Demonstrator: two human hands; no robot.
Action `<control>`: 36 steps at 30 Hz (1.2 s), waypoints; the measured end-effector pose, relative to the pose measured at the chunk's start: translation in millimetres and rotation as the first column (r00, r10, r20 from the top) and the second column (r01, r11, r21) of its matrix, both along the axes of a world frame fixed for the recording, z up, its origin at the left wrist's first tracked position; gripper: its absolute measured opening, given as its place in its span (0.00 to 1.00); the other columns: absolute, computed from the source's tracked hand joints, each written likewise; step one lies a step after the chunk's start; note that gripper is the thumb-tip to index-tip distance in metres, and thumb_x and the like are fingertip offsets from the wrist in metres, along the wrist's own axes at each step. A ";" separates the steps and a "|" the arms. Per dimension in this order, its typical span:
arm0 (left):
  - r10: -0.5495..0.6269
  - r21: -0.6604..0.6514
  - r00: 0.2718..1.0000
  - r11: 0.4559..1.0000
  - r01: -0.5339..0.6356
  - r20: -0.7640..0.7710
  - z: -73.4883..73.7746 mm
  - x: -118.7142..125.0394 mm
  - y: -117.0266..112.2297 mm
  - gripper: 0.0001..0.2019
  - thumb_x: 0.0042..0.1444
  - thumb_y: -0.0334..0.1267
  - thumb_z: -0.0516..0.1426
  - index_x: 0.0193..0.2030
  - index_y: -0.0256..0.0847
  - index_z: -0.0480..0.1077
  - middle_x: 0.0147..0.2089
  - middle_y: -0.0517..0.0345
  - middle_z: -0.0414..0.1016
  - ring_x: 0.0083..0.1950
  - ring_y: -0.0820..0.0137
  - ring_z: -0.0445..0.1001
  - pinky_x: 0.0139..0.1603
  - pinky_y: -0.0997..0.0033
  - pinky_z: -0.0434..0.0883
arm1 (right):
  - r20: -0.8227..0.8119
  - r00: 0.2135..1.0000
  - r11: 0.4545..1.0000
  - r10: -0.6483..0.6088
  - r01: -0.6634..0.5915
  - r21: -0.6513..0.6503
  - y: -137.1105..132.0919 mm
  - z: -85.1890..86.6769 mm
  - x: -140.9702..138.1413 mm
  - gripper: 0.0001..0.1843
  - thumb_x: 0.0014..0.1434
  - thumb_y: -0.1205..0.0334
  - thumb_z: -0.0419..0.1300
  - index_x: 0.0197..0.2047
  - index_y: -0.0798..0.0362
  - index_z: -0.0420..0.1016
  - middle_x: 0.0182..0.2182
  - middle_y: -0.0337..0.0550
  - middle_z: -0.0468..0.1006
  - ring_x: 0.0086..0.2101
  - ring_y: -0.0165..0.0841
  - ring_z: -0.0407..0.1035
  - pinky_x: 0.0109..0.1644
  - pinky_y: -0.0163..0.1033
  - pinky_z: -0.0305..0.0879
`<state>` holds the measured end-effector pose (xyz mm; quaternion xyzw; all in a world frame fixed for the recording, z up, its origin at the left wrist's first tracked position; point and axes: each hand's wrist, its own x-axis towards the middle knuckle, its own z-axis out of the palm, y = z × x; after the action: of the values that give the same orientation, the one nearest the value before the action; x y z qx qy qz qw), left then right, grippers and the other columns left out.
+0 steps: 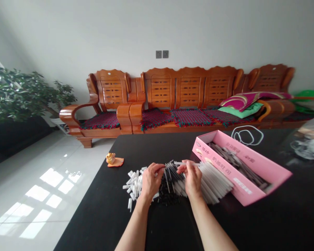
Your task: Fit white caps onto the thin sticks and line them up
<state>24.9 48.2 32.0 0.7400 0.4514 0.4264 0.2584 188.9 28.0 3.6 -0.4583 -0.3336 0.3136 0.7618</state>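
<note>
My left hand is closed in a pinch on a thin dark rod whose tip points right. My right hand is closed on a clear white tube that lies level and points left toward the rod. The two pieces nearly meet between my hands. Under my hands on the black table lie a heap of small white caps, a pile of black pieces and a bundle of white tubes.
A pink cardboard box with several dark finished sticks stands to the right. A small orange figure sits at the far left of the table, a white cord loop at the back, clear plastic bags at far right. Wooden sofas line the wall.
</note>
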 end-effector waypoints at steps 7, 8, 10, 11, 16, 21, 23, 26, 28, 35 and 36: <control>0.107 0.158 0.966 0.985 -0.070 -0.235 5.1 -9.5 2.1 0.12 0.62 0.36 0.51 0.41 0.46 0.77 0.38 0.57 0.76 0.42 0.67 0.72 0.45 0.65 0.63 | -0.117 0.990 0.997 0.077 -0.073 0.041 0.1 6.0 0.9 0.16 0.60 0.49 0.56 0.37 0.55 0.71 0.20 0.39 0.76 0.20 0.32 0.70 0.28 0.38 0.67; 0.108 0.158 0.965 0.985 -0.071 -0.239 4.4 -9.4 2.4 0.12 0.62 0.36 0.50 0.41 0.46 0.77 0.38 0.57 0.76 0.42 0.66 0.72 0.45 0.65 0.63 | -0.114 0.990 0.996 0.083 -0.078 0.039 -0.1 6.5 0.4 0.16 0.60 0.49 0.56 0.37 0.55 0.71 0.20 0.39 0.76 0.20 0.32 0.70 0.28 0.38 0.67; 0.100 0.158 0.965 0.985 -0.063 -0.242 3.4 -9.3 2.7 0.12 0.62 0.36 0.50 0.41 0.46 0.77 0.39 0.57 0.76 0.42 0.66 0.72 0.45 0.66 0.63 | -0.114 0.989 0.995 0.095 -0.092 0.036 -0.5 6.8 -0.6 0.16 0.60 0.49 0.57 0.37 0.55 0.71 0.20 0.39 0.76 0.20 0.32 0.70 0.28 0.38 0.67; 0.097 0.159 0.965 0.985 -0.059 -0.242 3.1 -9.2 2.7 0.12 0.62 0.36 0.51 0.40 0.47 0.77 0.39 0.57 0.76 0.42 0.66 0.72 0.45 0.66 0.63 | -0.118 0.988 0.994 0.104 -0.100 0.034 -0.6 6.8 -1.1 0.16 0.60 0.49 0.57 0.36 0.55 0.72 0.20 0.39 0.76 0.20 0.32 0.70 0.28 0.38 0.67; 0.071 0.151 0.972 0.988 -0.037 -0.224 1.8 -9.4 2.4 0.12 0.63 0.36 0.50 0.41 0.47 0.76 0.40 0.58 0.75 0.43 0.67 0.71 0.47 0.67 0.64 | -0.163 0.973 0.987 0.160 -0.161 0.013 -0.1 5.0 -1.7 0.16 0.60 0.49 0.57 0.35 0.55 0.72 0.18 0.38 0.75 0.18 0.31 0.68 0.24 0.36 0.64; 0.068 0.149 0.972 0.988 -0.035 -0.223 0.2 -10.8 3.7 0.12 0.63 0.36 0.50 0.41 0.47 0.76 0.40 0.57 0.75 0.44 0.67 0.71 0.47 0.66 0.63 | -0.188 0.973 0.991 0.136 -0.133 0.030 0.6 3.3 1.4 0.16 0.59 0.50 0.58 0.35 0.55 0.73 0.18 0.39 0.75 0.18 0.31 0.68 0.24 0.36 0.64; 0.070 0.150 0.972 0.988 -0.037 -0.223 0.1 -10.7 3.5 0.12 0.63 0.36 0.51 0.40 0.47 0.76 0.39 0.58 0.75 0.43 0.67 0.71 0.47 0.66 0.63 | -0.180 0.973 0.990 0.142 -0.139 0.028 0.3 3.5 1.4 0.16 0.59 0.49 0.58 0.35 0.55 0.73 0.18 0.39 0.75 0.18 0.31 0.68 0.24 0.36 0.64; 0.063 0.137 0.976 0.990 -0.034 -0.208 0.4 -8.8 2.1 0.12 0.63 0.36 0.51 0.40 0.47 0.76 0.39 0.57 0.75 0.43 0.67 0.71 0.47 0.66 0.64 | -0.178 0.968 0.984 0.176 -0.176 0.018 -0.7 4.8 -1.5 0.15 0.59 0.50 0.58 0.34 0.55 0.73 0.18 0.39 0.75 0.17 0.31 0.68 0.23 0.35 0.64; 0.034 0.123 0.986 0.992 -0.014 -0.166 0.3 -6.8 1.0 0.11 0.62 0.36 0.52 0.40 0.46 0.77 0.38 0.57 0.75 0.43 0.67 0.71 0.47 0.66 0.65 | -0.180 0.961 0.977 0.210 -0.211 0.014 -1.5 5.6 -4.5 0.15 0.59 0.50 0.59 0.34 0.55 0.73 0.18 0.39 0.75 0.17 0.30 0.68 0.23 0.34 0.64; -0.166 0.072 0.951 0.986 0.152 0.259 -5.7 5.4 -0.5 0.16 0.65 0.41 0.49 0.54 0.45 0.71 0.50 0.51 0.72 0.50 0.64 0.71 0.52 0.64 0.68 | -0.205 0.892 0.909 0.404 -0.416 -0.016 -3.8 1.1 -15.9 0.14 0.58 0.52 0.62 0.36 0.56 0.75 0.21 0.42 0.78 0.19 0.31 0.71 0.23 0.34 0.68; -0.188 0.054 0.924 0.982 0.181 0.332 -6.7 8.0 -1.7 0.18 0.65 0.43 0.49 0.57 0.45 0.69 0.54 0.50 0.71 0.54 0.63 0.70 0.55 0.61 0.67 | -0.203 0.874 0.891 0.441 -0.453 -0.017 -4.1 -0.1 -17.7 0.14 0.58 0.52 0.62 0.37 0.57 0.75 0.22 0.43 0.79 0.20 0.32 0.72 0.24 0.35 0.69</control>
<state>32.9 46.5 25.3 0.6987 0.3243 0.5251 0.3620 171.2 23.8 3.5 -0.3600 -0.3445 0.5347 0.6825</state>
